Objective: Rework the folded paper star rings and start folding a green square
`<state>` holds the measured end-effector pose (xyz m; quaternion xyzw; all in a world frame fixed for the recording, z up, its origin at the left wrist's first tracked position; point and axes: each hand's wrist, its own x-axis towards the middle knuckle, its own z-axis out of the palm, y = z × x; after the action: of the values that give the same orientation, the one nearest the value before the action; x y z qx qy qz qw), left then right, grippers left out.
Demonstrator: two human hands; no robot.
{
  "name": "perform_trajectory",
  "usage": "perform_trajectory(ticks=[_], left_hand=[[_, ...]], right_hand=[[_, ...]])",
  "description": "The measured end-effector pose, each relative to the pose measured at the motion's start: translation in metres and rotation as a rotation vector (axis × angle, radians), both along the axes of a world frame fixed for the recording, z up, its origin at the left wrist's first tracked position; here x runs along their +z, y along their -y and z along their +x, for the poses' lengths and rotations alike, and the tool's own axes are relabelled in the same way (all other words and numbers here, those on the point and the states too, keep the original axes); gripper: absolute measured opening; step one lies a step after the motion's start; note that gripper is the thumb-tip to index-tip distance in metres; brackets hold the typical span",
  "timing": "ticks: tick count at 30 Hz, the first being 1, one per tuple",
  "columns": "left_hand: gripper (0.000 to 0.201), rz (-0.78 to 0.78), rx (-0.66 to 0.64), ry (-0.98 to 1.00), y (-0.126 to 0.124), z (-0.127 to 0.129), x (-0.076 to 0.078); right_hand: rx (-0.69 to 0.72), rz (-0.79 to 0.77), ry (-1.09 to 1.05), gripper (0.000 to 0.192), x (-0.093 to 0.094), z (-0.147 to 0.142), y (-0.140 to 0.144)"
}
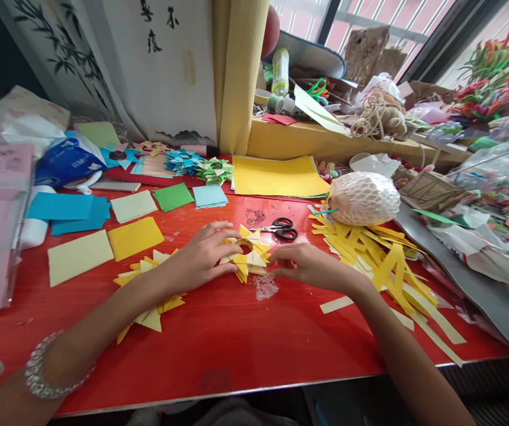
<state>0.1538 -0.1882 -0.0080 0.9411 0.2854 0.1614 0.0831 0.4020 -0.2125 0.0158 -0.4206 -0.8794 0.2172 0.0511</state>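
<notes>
I have both hands on the paper ring (246,255), a circle of folded yellow and cream points that lies flat on the red table (219,337) right in front of me. My left hand (201,257) lies over its left side, fingers curled around the edge and pressing down, so the grip is closed on the ring and keeps the interlocked pieces from springing apart. My right hand (310,266) comes in from the other side with the fingertips pinching the ring's right edge, steadying the point there.

The scissors (281,228) lie shut just behind the ring, near enough to reach. To my left a pile of folded triangles (152,296) sits beside my forearm, partly under it, and further left are loose squares, a yellow square (135,238) and a cream square (80,256), spread out singly so each can be picked up. On my right lies a heap of yellow strips (383,254), and a netted fruit (363,199) rests on its far end. A small patch of glue or clear tape (266,287) lies on the table just below the ring; I cannot tell which.
</notes>
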Motion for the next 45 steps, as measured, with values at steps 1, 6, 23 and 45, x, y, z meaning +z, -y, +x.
perform_trajectory(ticks=[1, 6, 23, 45], left_hand=[[0.027, -0.003, 0.002, 0.003, 0.0, 0.0, 0.001], [0.027, 0.002, 0.008, 0.023, 0.001, 0.001, 0.001], [0.036, -0.014, 0.031, -0.071, 0.008, 0.0, 0.01], [0.022, 0.079, 0.0, -0.029, 0.006, 0.0, 0.008]], right_hand=[[0.002, 0.009, 0.002, 0.018, 0.0, 0.0, 0.0], [0.017, -0.007, 0.004, 0.017, 0.0, -0.001, 0.001], [0.047, -0.059, 0.045, 0.017, 0.0, 0.0, 0.001], [-0.032, -0.008, -0.024, 0.02, 0.001, -0.003, 0.003]])
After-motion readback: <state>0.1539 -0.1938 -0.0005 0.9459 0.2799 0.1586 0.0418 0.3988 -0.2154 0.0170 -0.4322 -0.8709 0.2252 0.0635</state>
